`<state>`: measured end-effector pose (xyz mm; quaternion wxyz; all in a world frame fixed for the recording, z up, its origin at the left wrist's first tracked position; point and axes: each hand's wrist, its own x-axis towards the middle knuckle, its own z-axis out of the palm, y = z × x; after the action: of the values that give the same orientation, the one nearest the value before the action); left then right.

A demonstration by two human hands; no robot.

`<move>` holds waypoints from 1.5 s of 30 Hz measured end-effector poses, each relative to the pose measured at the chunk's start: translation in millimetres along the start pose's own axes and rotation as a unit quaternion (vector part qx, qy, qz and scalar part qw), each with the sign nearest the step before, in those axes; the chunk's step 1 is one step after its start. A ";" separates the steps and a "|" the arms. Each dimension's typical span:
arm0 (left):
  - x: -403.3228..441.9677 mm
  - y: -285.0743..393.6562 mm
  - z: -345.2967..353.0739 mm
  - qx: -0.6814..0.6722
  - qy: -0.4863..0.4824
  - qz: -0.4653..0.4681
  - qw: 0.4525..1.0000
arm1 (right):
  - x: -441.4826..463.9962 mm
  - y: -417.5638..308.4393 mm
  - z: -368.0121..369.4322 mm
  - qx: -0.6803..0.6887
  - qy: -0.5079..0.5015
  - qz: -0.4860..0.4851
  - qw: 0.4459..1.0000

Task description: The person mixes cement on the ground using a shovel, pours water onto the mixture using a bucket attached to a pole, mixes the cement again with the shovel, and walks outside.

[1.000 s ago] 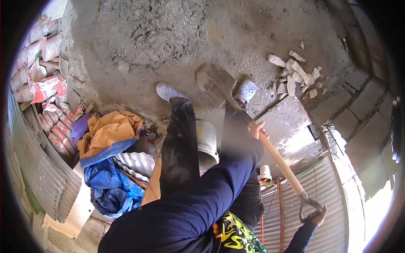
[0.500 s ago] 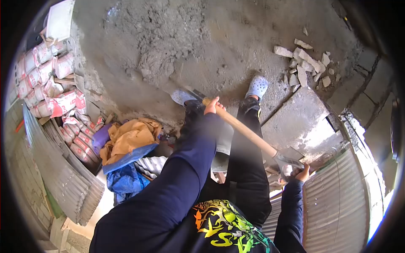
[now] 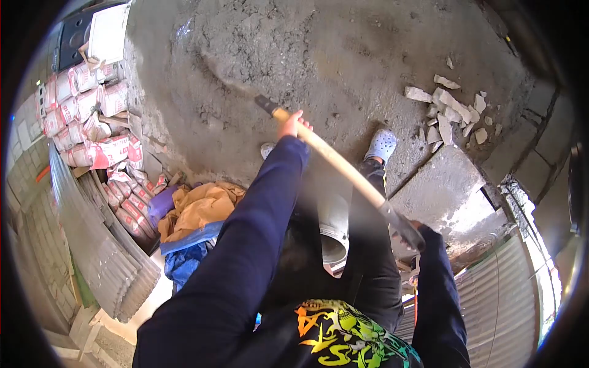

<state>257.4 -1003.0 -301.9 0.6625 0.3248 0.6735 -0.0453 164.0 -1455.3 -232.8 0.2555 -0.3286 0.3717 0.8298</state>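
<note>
A shovel point(image 3: 343, 164) with a pale wooden shaft slants across the view in front of my body. My left hand point(image 3: 294, 125) is wrapped round the lower shaft, just above the dark metal socket point(image 3: 266, 105). At the upper end, my right hand point(image 3: 412, 233) grips the handle; the fingers are partly hidden by the metal grip and the sleeve. The blade points into wet grey mortar point(image 3: 245, 46) at the top, its outline hard to make out against the mix. My feet, in light blue clogs point(image 3: 383, 145), stand on the grey floor near the mortar.
Stacked cement bags point(image 3: 92, 122) line the left, with corrugated sheets point(image 3: 104, 245) nearer me. An orange-brown tarp point(image 3: 199, 208) and a bucket-like container point(image 3: 334, 239) lie close to my legs. Broken concrete pieces point(image 3: 451, 107) and a flat slab point(image 3: 438, 178) are on the right.
The shovel has moved forward, towards the mortar, with both hands still on it. My left hand has shifted up and left, my right hand inward and up. The view has shifted slightly.
</note>
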 end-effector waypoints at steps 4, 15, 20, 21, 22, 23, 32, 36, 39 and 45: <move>-104.4 -14.2 -19.6 -0.077 -0.061 -0.018 0.995 | -4.6 70.7 -9.6 0.008 0.269 -0.152 0.951; -92.7 -157.7 3.4 -0.249 -0.009 -0.142 0.958 | -164.8 163.4 3.0 0.534 0.454 -0.264 0.663; -115.8 -259.5 33.4 -0.227 -0.015 -0.297 0.927 | -224.1 225.6 -0.5 0.493 0.618 -0.233 0.567; -110.6 -260.7 35.1 -0.227 -0.022 -0.307 0.924 | -225.6 228.2 -1.4 0.473 0.635 -0.253 0.556; -102.2 -262.1 32.9 -0.228 -0.027 -0.316 0.921 | -226.4 223.7 0.1 0.452 0.651 -0.272 0.546; -85.9 -257.5 27.1 -0.232 -0.034 -0.306 0.923 | -228.4 175.3 28.8 0.427 0.600 -0.285 0.614; 142.0 -52.4 -129.8 -0.162 -0.029 -0.054 0.985 | -28.8 -44.3 99.4 0.419 0.490 -0.404 0.649; 110.3 -74.4 -138.1 -0.138 -0.011 -0.075 0.988 | -26.6 3.6 84.4 0.443 0.462 -0.420 0.643; 73.2 -68.6 -137.5 -0.140 0.016 -0.107 0.984 | -31.5 19.6 88.7 0.519 0.440 -0.361 0.638; -0.8 -30.1 -109.5 -0.086 0.102 -0.055 0.990 | -45.0 31.4 74.3 0.465 0.466 -0.269 0.703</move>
<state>147.9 -973.0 -299.4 0.6127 0.2316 0.7555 0.0099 146.0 -1423.7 -147.9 0.3830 -0.5985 0.6779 0.1886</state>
